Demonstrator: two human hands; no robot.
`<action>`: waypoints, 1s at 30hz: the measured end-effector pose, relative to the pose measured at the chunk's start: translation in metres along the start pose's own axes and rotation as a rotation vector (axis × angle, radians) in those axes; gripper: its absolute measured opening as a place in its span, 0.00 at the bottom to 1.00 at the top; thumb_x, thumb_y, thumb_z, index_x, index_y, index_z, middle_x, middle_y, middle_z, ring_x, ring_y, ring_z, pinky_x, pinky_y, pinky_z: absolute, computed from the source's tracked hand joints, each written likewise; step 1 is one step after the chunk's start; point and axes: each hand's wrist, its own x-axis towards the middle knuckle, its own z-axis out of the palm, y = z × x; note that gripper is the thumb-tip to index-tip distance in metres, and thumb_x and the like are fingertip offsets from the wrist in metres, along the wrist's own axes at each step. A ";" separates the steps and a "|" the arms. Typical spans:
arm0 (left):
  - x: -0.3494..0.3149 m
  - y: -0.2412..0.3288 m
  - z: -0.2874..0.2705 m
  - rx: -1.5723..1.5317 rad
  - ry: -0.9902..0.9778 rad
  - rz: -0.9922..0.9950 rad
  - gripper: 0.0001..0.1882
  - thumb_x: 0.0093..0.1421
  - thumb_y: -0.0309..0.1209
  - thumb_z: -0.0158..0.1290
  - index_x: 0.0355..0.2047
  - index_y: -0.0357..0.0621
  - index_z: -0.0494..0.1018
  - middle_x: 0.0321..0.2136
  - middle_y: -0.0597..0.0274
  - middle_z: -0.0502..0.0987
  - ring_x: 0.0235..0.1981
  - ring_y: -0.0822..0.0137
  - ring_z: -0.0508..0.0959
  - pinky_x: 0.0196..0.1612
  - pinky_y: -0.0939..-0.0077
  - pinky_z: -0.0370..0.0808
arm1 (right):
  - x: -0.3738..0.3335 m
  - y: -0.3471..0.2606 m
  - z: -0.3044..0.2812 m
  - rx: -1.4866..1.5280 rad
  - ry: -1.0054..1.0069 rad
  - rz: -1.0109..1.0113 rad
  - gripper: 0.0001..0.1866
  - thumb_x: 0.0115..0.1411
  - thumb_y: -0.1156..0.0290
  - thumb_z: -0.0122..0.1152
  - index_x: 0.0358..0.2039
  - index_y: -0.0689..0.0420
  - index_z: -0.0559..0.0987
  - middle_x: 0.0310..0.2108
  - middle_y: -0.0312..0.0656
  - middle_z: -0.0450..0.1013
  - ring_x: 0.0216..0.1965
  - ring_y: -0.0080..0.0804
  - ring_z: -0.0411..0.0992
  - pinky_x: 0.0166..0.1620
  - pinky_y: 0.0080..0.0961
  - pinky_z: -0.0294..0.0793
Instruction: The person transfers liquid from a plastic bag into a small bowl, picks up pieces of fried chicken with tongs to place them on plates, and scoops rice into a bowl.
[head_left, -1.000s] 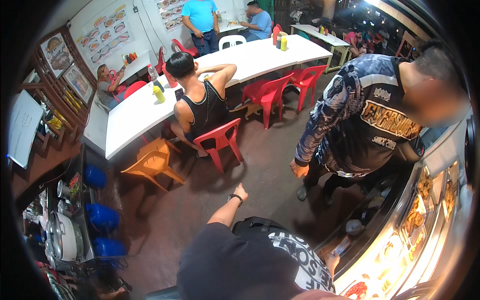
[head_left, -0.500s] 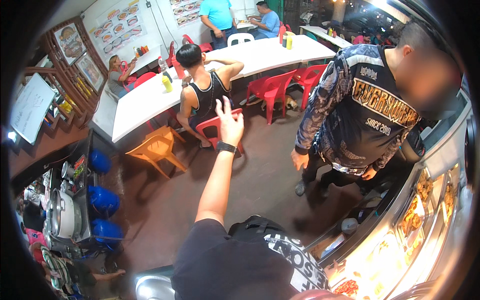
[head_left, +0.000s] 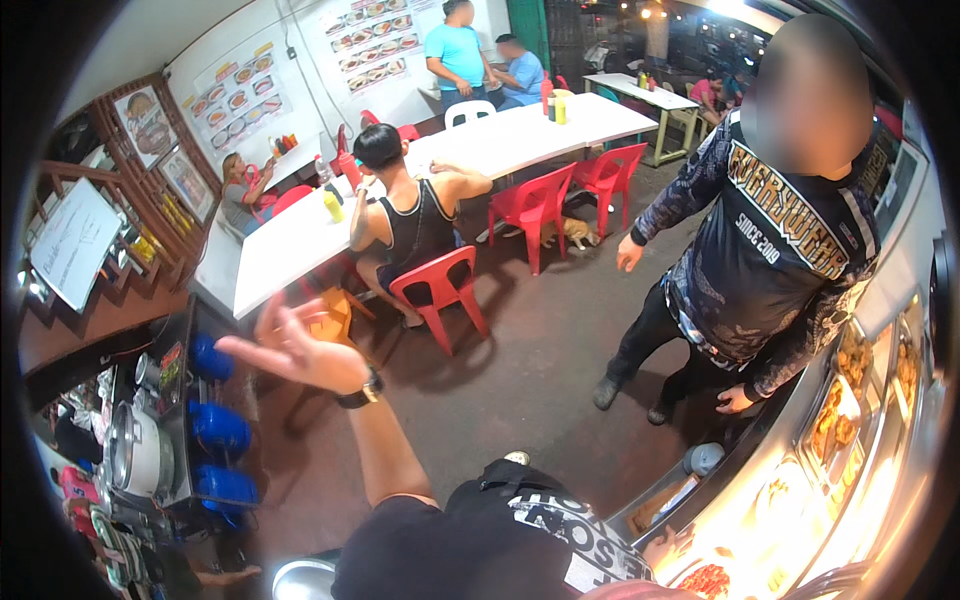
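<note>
Splaying loosely, the left hand [head_left: 312, 354] hovers empty; right hand [head_left: 664, 547] beside counter [head_left: 742, 514]

Left hand [head_left: 316, 358] raised, loosely spread

orange chair [head_left: 334, 319], black wristband [head_left: 362, 392], white table [head_left: 505, 138], red chair [head_left: 543, 203], grey-patterned black jersey [head_left: 750, 285]

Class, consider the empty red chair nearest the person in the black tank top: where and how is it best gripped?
Probably by the top edge of the red chair's backrest, from above and from the open floor side. It stands upright, back toward that floor and front toward the white table, leaving this raised edge easiest to reach.
</note>
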 end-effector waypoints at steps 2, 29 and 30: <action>-0.028 -0.007 0.009 -0.069 -0.163 -0.164 0.37 0.66 0.22 0.38 0.70 0.44 0.31 0.45 0.47 0.76 0.24 0.70 0.78 0.23 0.83 0.72 | 0.000 -0.008 -0.008 -0.012 -0.015 0.028 0.17 0.41 0.81 0.58 0.35 0.59 0.80 0.66 0.54 0.54 0.64 0.61 0.51 0.63 0.56 0.51; -0.304 0.171 -0.054 -1.054 -2.207 -0.123 0.16 0.60 0.25 0.54 0.49 0.48 0.77 0.28 0.61 0.75 0.26 0.60 0.75 0.30 0.70 0.72 | 0.002 0.001 -0.007 0.083 0.127 0.101 0.12 0.39 0.80 0.62 0.29 0.56 0.83 0.65 0.47 0.58 0.66 0.52 0.53 0.65 0.49 0.54; -0.306 0.172 -0.055 -1.081 -2.229 -0.110 0.16 0.60 0.25 0.54 0.49 0.47 0.77 0.28 0.61 0.74 0.26 0.60 0.75 0.30 0.70 0.72 | 0.001 0.000 -0.011 0.105 0.098 0.116 0.13 0.39 0.79 0.64 0.29 0.55 0.83 0.65 0.47 0.58 0.66 0.52 0.52 0.65 0.48 0.53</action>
